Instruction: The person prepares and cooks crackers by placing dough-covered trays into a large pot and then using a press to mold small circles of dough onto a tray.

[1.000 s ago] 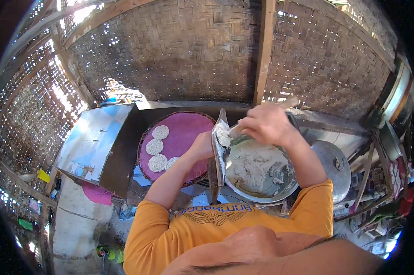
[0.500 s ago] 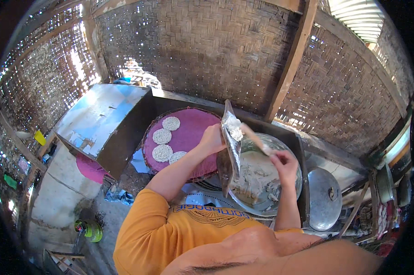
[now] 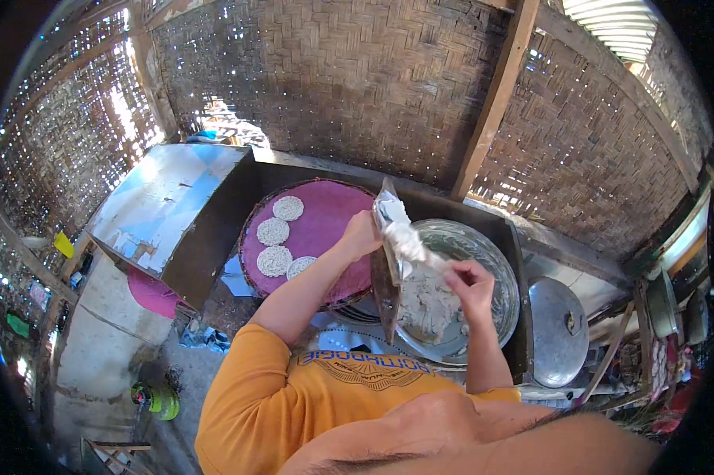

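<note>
My left hand [image 3: 361,235] is closed on the near-left side of a long, pointed holder [image 3: 388,200] with a grey metallic face. Its kind is hard to make out, and part of my grip is hidden behind it. Between the fingers of my right hand [image 3: 471,284] is a wooden spatula [image 3: 434,262], its blade coated in a lump of white dough [image 3: 405,240] that touches the holder. Below, a wide metal basin [image 3: 517,297] contains more sticky pale dough [image 3: 426,310]. Left of my left hand, several white lacy discs [image 3: 274,232] lie on a round purple-covered tray [image 3: 329,218].
A box with a pale blue patterned top [image 3: 175,178] stands at the left. Right of the basin is a domed metal lid [image 3: 558,332]. Woven bamboo walls [image 3: 333,87] and a wooden post [image 3: 499,95] rise behind. A green gas cylinder [image 3: 164,403] stands on the floor.
The spatula's blade, bare-looking before, now carries a thick lump of white dough against the holder. My right hand has shifted slightly left, and the holder has turned a little.
</note>
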A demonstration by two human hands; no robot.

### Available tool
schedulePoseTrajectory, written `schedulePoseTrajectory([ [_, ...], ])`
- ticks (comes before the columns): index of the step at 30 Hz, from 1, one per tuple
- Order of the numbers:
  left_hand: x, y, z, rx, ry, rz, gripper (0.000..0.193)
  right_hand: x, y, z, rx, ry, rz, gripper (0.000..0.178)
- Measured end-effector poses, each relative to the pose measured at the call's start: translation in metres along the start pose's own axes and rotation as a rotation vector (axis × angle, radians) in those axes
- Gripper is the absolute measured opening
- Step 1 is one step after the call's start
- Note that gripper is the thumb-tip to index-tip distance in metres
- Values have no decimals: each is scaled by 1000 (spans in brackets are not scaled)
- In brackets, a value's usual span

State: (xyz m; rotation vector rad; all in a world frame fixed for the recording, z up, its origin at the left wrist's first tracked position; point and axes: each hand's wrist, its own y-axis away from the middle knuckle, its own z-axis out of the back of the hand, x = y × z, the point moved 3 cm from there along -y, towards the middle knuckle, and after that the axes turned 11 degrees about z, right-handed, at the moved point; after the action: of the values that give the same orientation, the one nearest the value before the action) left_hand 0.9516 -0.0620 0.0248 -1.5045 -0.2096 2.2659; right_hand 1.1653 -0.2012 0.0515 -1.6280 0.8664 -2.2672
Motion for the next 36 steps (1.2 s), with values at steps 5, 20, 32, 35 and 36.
schedulePoseTrajectory([
  [5, -30, 5, -10, 55, -116, -248, 26, 2, -31, -4, -171, 245, 73, 19],
  [20, -14, -25, -22, 484, 1213, 705, 33, -36, -40, 13, -86, 226, -49, 23],
  [32, -21, -25, 79, 335, 1061, 43, 26, -66, -22, 84, 199, 982, 46, 30],
  [35, -39, -27, 76, 343, 1328, -70, 23, -53, -20, 29, 134, 294, -73, 43],
  [36, -43, -26, 73, 336, 1323, -73, 23, -42, -19, 1, 247, -44, -102, 60],
])
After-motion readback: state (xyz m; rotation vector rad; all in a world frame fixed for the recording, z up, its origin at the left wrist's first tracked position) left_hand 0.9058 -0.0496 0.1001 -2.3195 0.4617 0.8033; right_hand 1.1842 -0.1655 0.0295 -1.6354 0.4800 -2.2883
